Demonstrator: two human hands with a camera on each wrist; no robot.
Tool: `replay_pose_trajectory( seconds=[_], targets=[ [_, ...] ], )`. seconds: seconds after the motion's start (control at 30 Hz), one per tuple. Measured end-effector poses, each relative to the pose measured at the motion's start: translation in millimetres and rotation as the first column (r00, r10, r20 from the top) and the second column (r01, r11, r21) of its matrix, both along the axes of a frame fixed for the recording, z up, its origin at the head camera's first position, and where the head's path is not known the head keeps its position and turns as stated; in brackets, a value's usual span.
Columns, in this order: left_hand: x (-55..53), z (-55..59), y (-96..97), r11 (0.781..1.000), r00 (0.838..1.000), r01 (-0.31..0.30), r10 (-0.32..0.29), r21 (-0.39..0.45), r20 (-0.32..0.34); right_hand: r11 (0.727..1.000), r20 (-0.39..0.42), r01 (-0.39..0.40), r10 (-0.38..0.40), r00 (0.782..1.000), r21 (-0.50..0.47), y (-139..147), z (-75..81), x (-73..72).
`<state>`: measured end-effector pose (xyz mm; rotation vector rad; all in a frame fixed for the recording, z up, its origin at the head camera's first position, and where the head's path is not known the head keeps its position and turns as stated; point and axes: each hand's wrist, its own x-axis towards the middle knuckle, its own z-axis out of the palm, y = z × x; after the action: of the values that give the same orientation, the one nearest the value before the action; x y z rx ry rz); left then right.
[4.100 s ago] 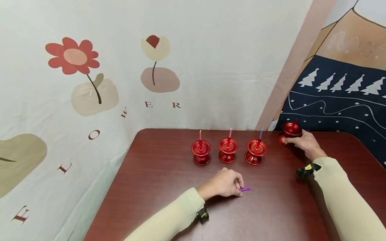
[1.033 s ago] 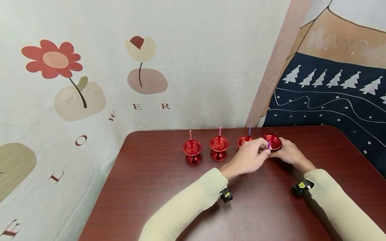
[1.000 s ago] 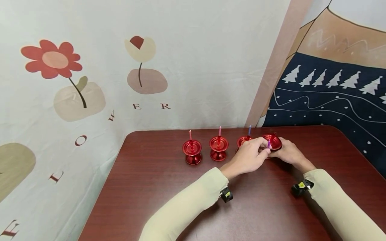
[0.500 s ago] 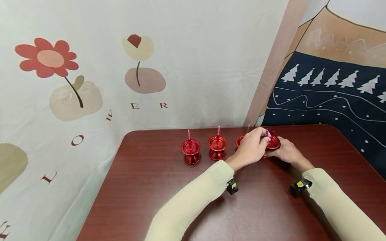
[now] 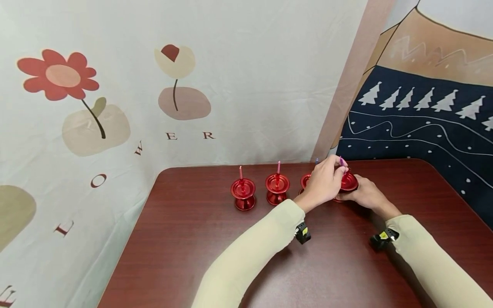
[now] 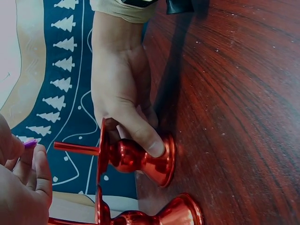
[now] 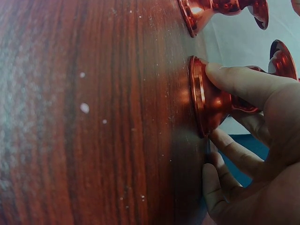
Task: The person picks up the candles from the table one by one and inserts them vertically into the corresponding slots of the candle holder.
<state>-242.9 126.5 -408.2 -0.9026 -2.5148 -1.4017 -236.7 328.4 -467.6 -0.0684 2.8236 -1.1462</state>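
My left hand (image 5: 323, 179) pinches a small purple candle (image 6: 30, 144) between thumb and fingers. The candle is above the rightmost red metal candle holder (image 5: 349, 183), whose thin upright tube (image 6: 77, 148) points at it. In the left wrist view a small gap lies between candle and tube. My right hand (image 5: 366, 194) grips this holder by its stem and base, thumb on the base (image 7: 211, 101). The holder stands upright on the table. Just left of it stands another holder (image 5: 305, 180) with a blue candle (image 5: 317, 161), mostly hidden behind my left hand.
Farther left stand two more red holders, one with a purplish-pink candle (image 5: 279, 167), the other with a pink candle (image 5: 240, 172). All are near the back of the brown wooden table (image 5: 185, 239). A printed cloth (image 5: 262, 85) hangs behind the table edge.
My left hand picked the purple candle up from low over the table and brought it right and up, above the holder's tube. My right hand moved the rightmost holder left, closer to the others.
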Motion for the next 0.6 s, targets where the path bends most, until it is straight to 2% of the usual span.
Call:
replay_pose_trajectory(
  seconds=[0.17, 0.3, 0.47, 0.6],
  targets=[
    [-2.5, 3.0, 5.7, 1.000, 0.999, -0.011, 0.011, 0.008, -0.037, 1.000, -0.025, -0.013, 0.014, 1.000, 0.018, 0, 1.9, 2.1],
    [-6.1, 3.6, 10.8, 1.000, 0.998, -0.001, 0.002, 0.005, -0.060, 1.000, -0.067, -0.025, 0.026, 0.997, 0.015, 4, -3.1, -1.3],
    [-10.4, 4.2, 15.9, 1.000, 0.999, -0.005, 0.003, -0.025, -0.053, 1.000, -0.106, -0.015, 0.013, 0.994, -0.016, 20, -23.2, -13.3],
    [-14.1, 3.9, 18.8, 0.998, 0.998, -0.019, 0.015, -0.066, -0.059, 1.000, -0.117, 0.004, -0.005, 0.993, -0.006, 29, -37.7, -22.0]
  ],
)
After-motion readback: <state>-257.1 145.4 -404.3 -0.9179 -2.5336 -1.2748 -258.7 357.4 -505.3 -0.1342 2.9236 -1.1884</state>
